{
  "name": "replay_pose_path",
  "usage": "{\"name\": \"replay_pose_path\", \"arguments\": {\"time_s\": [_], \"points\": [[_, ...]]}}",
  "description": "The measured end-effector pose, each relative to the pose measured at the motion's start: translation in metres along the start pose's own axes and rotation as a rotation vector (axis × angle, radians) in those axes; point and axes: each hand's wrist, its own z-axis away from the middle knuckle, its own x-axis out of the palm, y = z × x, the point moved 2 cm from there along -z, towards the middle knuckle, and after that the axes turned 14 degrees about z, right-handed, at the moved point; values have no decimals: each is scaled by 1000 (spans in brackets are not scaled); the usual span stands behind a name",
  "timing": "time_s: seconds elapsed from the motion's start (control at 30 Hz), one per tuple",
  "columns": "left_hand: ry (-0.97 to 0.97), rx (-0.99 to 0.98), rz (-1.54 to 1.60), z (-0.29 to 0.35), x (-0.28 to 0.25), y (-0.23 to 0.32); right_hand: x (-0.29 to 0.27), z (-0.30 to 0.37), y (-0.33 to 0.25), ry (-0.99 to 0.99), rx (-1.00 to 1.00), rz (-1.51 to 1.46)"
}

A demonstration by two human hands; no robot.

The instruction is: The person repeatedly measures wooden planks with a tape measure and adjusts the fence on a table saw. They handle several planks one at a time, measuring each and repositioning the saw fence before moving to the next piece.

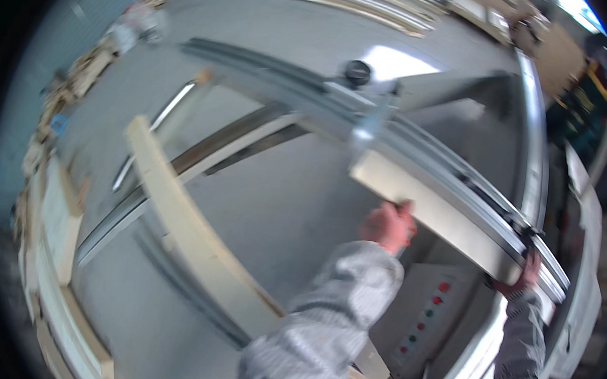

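A pale wooden board (432, 211) lies along the metal fence (452, 179) of what looks like a panel saw. Its left end is close to a shiny metal stop or clamp (373, 124). My left hand (387, 226) is closed at the near edge of this board, with its fingertips hidden from view. At the right end, my right hand (521, 274) grips the board's corner, its fingers reaching up toward the fence rail. Some of the right hand's fingers are blurred.
A long wooden plank (195, 231) slopes across the metal support frame (233, 142) on my left. Below the board is a control panel (417, 324) with red and green buttons. More planks (60, 243) are stacked at the far left, and long strips (362, 3) lie on the floor ahead.
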Motion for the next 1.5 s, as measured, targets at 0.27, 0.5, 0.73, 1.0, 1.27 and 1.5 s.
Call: {"name": "replay_pose_path", "arguments": {"time_s": [0.27,0.5,0.73,1.0,1.27,1.5], "points": [[97,178,-173,-33,1,2,-30,6,-19,50,22,-52],[116,238,-181,-46,-9,-22,-47,-1,-17,10,-3,-79],[114,222,-74,-68,-14,-41,-41,-2,-14,-27,-27,-66],[66,255,24,-80,-16,-55,-40,-2,-11,-3,-57,-88],[58,308,57,-68,-6,-50,-36,-1,-11,113,-53,-21],[75,328,32,-52,2,-42,-33,-2,-9,143,-58,27]]}}
